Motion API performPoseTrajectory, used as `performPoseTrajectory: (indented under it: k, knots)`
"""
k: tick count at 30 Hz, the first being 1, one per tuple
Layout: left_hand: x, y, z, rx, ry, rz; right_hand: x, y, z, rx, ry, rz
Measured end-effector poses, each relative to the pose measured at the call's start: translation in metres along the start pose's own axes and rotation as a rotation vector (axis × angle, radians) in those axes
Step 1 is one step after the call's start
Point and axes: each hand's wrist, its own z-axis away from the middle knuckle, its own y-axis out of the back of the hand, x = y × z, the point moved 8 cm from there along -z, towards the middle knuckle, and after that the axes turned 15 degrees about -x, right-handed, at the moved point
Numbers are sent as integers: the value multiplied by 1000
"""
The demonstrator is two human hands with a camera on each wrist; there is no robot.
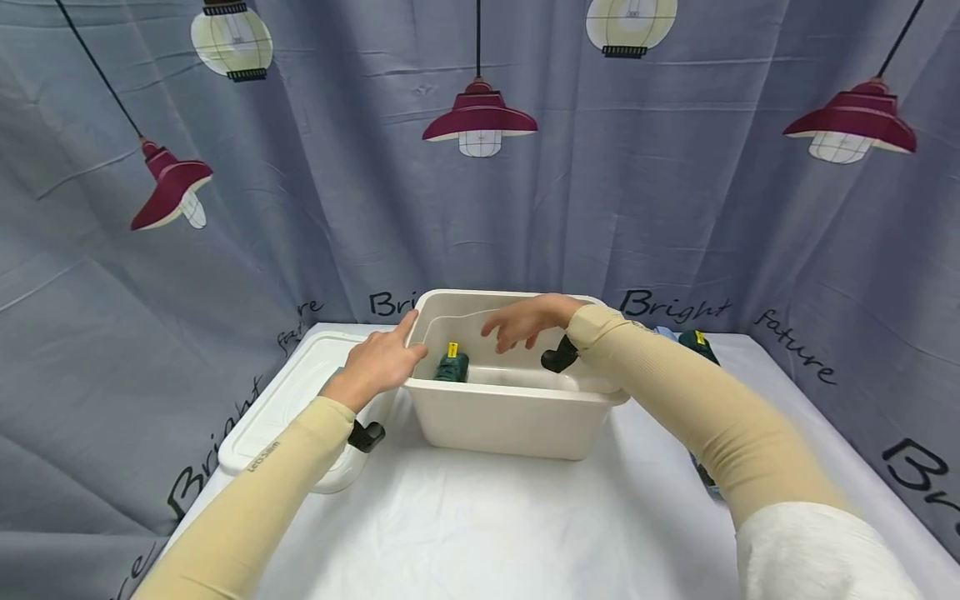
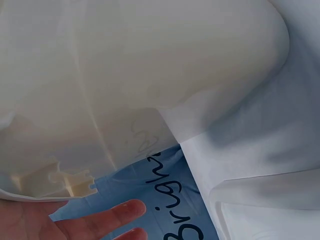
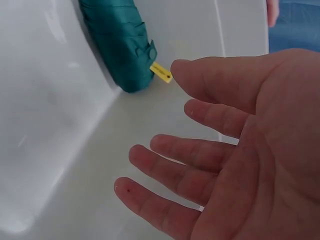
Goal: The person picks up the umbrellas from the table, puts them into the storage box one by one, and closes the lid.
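Now | bin: green bundle inside | right hand spread | left hand extended, touching rim

Gray-blue curtain w/ dk-red lamp prints & blk lettering — wht tbl below

One left hand and one right hand are showing at one bin. One green bundle is lying inside, left; at least one more bundle is lying far right, an arm hiding the full count. One lid is lying left. Three red lamps and two lanterns are showing on the far curtain.
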Motion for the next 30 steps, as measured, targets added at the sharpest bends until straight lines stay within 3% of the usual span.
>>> performPoseTrajectory:
  k: [23,30]
  knots:
    - [-1,-1,0,-16,-9,-8,21,-11,94,145,0,94]
    - [1,-1,0,-22,-15,-6,33,-19,121,192,7,69]
